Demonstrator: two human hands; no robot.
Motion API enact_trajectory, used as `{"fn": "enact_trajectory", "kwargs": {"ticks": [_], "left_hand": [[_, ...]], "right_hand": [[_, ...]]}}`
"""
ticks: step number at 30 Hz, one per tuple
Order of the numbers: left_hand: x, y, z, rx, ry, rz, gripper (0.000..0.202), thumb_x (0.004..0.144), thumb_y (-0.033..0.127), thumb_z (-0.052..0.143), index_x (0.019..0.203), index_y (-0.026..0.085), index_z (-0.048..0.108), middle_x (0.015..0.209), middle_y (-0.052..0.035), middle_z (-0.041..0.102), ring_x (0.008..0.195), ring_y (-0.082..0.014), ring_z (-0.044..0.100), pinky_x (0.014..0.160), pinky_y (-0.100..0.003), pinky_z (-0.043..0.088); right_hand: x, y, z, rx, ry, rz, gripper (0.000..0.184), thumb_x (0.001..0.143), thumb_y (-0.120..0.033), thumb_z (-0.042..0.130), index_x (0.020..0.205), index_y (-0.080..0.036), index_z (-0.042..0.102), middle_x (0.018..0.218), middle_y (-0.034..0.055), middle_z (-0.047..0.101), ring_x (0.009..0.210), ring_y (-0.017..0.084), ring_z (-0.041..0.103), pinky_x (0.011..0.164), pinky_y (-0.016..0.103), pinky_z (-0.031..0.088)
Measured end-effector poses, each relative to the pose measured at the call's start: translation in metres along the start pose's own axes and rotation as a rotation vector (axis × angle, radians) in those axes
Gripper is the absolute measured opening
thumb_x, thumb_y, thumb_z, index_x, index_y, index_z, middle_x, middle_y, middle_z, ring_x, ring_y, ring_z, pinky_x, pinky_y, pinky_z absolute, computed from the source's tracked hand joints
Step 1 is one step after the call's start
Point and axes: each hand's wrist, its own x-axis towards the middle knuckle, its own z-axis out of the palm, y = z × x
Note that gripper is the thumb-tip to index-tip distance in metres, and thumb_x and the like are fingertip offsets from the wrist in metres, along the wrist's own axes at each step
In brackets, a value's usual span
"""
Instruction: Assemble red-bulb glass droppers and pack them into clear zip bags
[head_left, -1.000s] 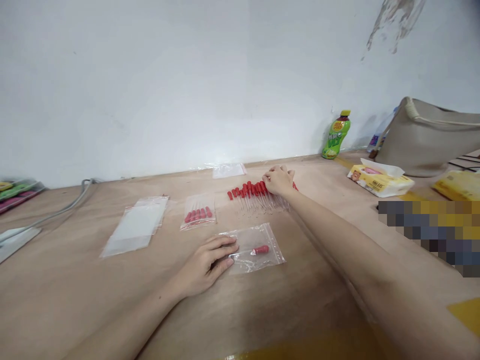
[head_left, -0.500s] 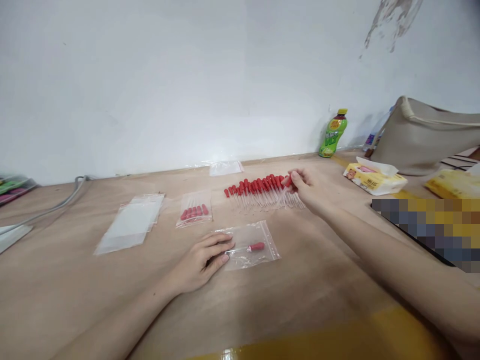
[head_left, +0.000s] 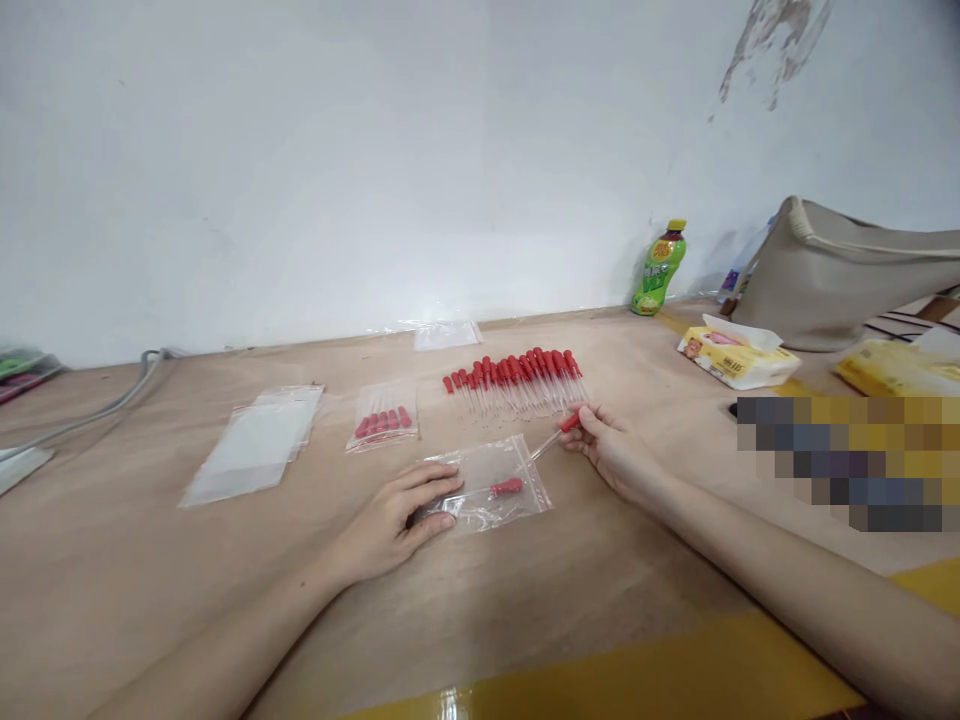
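My left hand (head_left: 401,517) rests on the left end of a small clear zip bag (head_left: 491,488), fingers pinching its edge; one red-bulbed dropper lies inside. My right hand (head_left: 611,450) pinches the red bulb of another dropper (head_left: 553,437), whose glass tip points toward the bag's right opening. Behind them a row of several red-bulbed droppers (head_left: 517,378) lies on the wooden table (head_left: 525,600).
A filled bag of droppers (head_left: 382,420) and a stack of clear bags (head_left: 255,445) lie to the left. One more clear bag (head_left: 447,334) lies by the wall. A green bottle (head_left: 658,268), tissue pack (head_left: 736,355), beige bag (head_left: 847,275) and yellow packet (head_left: 896,370) stand at the right.
My right hand lifted one dropper from the row and carried it down toward the bag's opening. The left hand stayed on the bag.
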Motion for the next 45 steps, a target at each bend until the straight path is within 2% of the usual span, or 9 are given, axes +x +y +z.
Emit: {"fn": "enact_trajectory", "kwargs": {"ticks": [12, 17, 23, 28, 34, 38, 41, 43, 45], "left_hand": [[-0.001, -0.003, 0.002, -0.007, 0.009, -0.021, 0.041, 0.085, 0.034, 0.048, 0.125, 0.027, 0.045, 0.128, -0.0053, 0.047, 0.119, -0.0219, 0.041, 0.098, -0.042, 0.037], [-0.002, -0.001, 0.001, -0.023, 0.024, -0.068, 0.049, 0.084, 0.035, 0.048, 0.13, 0.026, 0.036, 0.133, -0.0057, 0.041, 0.119, -0.0217, 0.041, 0.099, -0.041, 0.035], [-0.002, 0.001, 0.0, -0.047, 0.05, -0.105, 0.044, 0.081, 0.037, 0.052, 0.122, 0.023, 0.04, 0.129, -0.007, 0.045, 0.114, -0.0218, 0.046, 0.094, -0.038, 0.04], [-0.003, 0.0, 0.0, -0.038, 0.066, -0.1, 0.045, 0.081, 0.038, 0.052, 0.122, 0.023, 0.04, 0.128, -0.0074, 0.045, 0.113, -0.0228, 0.046, 0.092, -0.039, 0.041], [-0.002, 0.003, 0.0, -0.044, 0.065, -0.102, 0.046, 0.082, 0.039, 0.051, 0.123, 0.024, 0.039, 0.128, -0.0077, 0.046, 0.112, -0.023, 0.047, 0.091, -0.039, 0.042], [-0.001, 0.003, 0.0, -0.073, 0.081, -0.091, 0.036, 0.08, 0.038, 0.053, 0.111, 0.022, 0.046, 0.125, -0.0083, 0.048, 0.111, -0.0232, 0.048, 0.088, -0.037, 0.043], [0.0, 0.003, 0.0, -0.086, 0.075, -0.096, 0.027, 0.08, 0.038, 0.053, 0.101, 0.021, 0.049, 0.124, -0.009, 0.049, 0.111, -0.0234, 0.048, 0.088, -0.037, 0.042], [0.0, 0.004, -0.001, -0.101, 0.072, -0.099, 0.023, 0.079, 0.037, 0.053, 0.095, 0.02, 0.049, 0.122, -0.0095, 0.049, 0.111, -0.0235, 0.048, 0.088, -0.037, 0.042], [-0.001, 0.004, -0.001, -0.117, 0.075, -0.105, 0.021, 0.079, 0.037, 0.053, 0.091, 0.02, 0.048, 0.122, -0.01, 0.05, 0.111, -0.0237, 0.048, 0.087, -0.037, 0.042]], "right_hand": [[-0.003, 0.002, -0.002, -0.02, -0.023, 0.019, 0.03, 0.069, -0.046, 0.06, 0.08, -0.021, 0.047, 0.075, 0.0003, 0.059, 0.059, 0.01, 0.056, 0.061, 0.027, 0.048], [-0.005, -0.009, -0.008, -0.206, -0.317, 0.136, 0.03, 0.063, -0.04, 0.068, 0.077, -0.018, 0.051, 0.071, 0.0008, 0.061, 0.061, 0.01, 0.057, 0.061, 0.026, 0.046], [-0.007, -0.014, -0.012, -0.576, -0.593, 0.016, 0.025, 0.068, -0.038, 0.064, 0.078, -0.016, 0.058, 0.065, -0.0018, 0.056, 0.055, 0.008, 0.047, 0.05, 0.021, 0.035], [-0.016, -0.013, 0.002, -0.756, -0.586, -0.138, 0.021, 0.072, -0.035, 0.059, 0.081, -0.016, 0.064, 0.06, -0.002, 0.053, 0.051, 0.008, 0.039, 0.047, 0.021, 0.03], [-0.02, -0.001, 0.014, -0.724, -0.56, -0.18, 0.021, 0.075, -0.03, 0.055, 0.088, -0.016, 0.062, 0.056, -0.004, 0.046, 0.051, 0.008, 0.038, 0.047, 0.02, 0.03], [-0.02, 0.003, 0.017, -0.794, -0.487, -0.225, 0.018, 0.075, -0.032, 0.055, 0.077, -0.016, 0.063, 0.058, -0.0027, 0.047, 0.052, 0.008, 0.039, 0.047, 0.021, 0.031], [-0.017, -0.002, 0.017, -0.748, -0.561, -0.326, 0.019, 0.076, -0.032, 0.054, 0.074, -0.017, 0.065, 0.071, 0.0009, 0.053, 0.064, 0.01, 0.047, 0.059, 0.023, 0.038], [-0.011, -0.007, 0.015, -0.673, -0.651, -0.279, 0.02, 0.075, -0.033, 0.054, 0.075, -0.017, 0.065, 0.074, 0.002, 0.057, 0.069, 0.012, 0.051, 0.065, 0.024, 0.041], [0.0, -0.012, 0.012, -0.634, -0.619, -0.192, 0.022, 0.074, -0.036, 0.055, 0.077, -0.016, 0.064, 0.075, 0.0025, 0.06, 0.068, 0.012, 0.053, 0.064, 0.025, 0.042]]}}
